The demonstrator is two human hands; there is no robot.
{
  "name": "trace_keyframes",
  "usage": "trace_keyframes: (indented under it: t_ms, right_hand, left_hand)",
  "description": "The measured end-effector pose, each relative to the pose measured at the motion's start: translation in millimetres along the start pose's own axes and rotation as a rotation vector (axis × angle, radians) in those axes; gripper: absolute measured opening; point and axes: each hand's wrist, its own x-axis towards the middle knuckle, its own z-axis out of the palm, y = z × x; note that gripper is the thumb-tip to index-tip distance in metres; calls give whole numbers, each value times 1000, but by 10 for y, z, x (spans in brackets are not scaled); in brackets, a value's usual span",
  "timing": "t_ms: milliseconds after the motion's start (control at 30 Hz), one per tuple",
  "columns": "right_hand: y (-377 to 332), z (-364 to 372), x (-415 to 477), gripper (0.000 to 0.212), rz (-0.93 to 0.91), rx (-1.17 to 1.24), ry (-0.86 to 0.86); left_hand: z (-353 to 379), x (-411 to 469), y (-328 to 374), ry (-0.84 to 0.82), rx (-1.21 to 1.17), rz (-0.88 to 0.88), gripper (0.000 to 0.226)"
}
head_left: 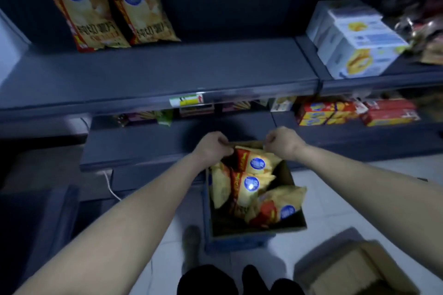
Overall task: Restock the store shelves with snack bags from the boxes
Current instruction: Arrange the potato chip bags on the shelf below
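Both curled: left hand (212,145) and right hand (284,142) pinch top bag (251,163) by its upper corners. Lift straight out of box (296,225), stand beside shelf bags (93,14).

Two snack bags (84,14), upper left of the frame: a row of large dark characters across each lower front, too smeared to read; round blue badge near the top, lettering illegible; red side strip with yellow marks, illegible.
Shelf-edge tag (186,100), centre of the frame: red upward arrow on white at its right end; green and yellow bands, print unreadable.
Uppermost bag (257,163) in the box (294,223): same blue badge and red strip, unreadable.
White cartons (354,38), upper right: blue band of print, illegible.
Red and yellow boxes (328,112), right of centre: yellow lettering, illegible.
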Motion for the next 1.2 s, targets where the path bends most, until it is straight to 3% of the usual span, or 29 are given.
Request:
trace_keyframes:
  t_ms: [200,367,500,700,800,867,900,967,1033,1067,1200]
  right_hand:
    - [665,397,-118,33,35,-362,-381]
    - [990,690,-87,65,46,-435,-567]
    - [1189,902,4,74,48,-392,-521]
    - [1327,1050,106,41,33,-457,-398]
    - [1348,975,139,29,23,-304,-391]
    - [1354,878,139,5,13,-179,-379]
    - [1376,822,148,16,6,-87,-377]
    - [1429,689,144,26,15,153,-388]
    - [1496,562,128,12,50,415,-369]
    - [1549,516,139,23,96,546,-359]
    - [1726,472,207,20,235,987,-349]
  left_hand:
    - [599,-11,-331,-146,234,-164,3]
    - [847,93,-568,-149,360,-332,60]
    - [951,183,-715,-184,402,-409,74]
    - [1033,378,-797,-149,420,-396,80]
    - [1059,473,-748,-61,556,-336,63]
    - [1072,562,-699,48,641,-274,49]
    - [1077,617,-667,74,623,-235,47]
    - [1094,740,-599,56,451,-173,56]
    - [1113,864,-526,0,227,-159,72]
    - [1121,921,-505,-29,129,-170,78]
    - [1189,1093,-524,-92,-31,-265,88]
